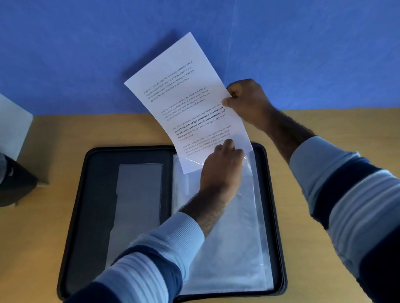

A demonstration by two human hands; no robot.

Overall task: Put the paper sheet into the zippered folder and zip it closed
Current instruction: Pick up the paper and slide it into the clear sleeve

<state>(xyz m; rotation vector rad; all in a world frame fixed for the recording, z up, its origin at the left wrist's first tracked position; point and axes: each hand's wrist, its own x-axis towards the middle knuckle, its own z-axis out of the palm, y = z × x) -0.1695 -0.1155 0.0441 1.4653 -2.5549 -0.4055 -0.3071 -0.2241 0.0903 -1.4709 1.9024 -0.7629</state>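
Feeding paper sheet [188,98] into clear sleeve [230,247] of zippered folder [98,187], which lies open flat near far edge of tabletop [30,245]. Right hand [248,101] pinches sheet's right edge, holding it raised and bowed. Left hand [221,169] fingers curl at sleeve mouth, thumb on sheet's bottom, pinching it. Bottom edge just entering. Best practice: keep mouth wide, square sheet to sleeve, slide evenly, avoid buckling. Zip undone.
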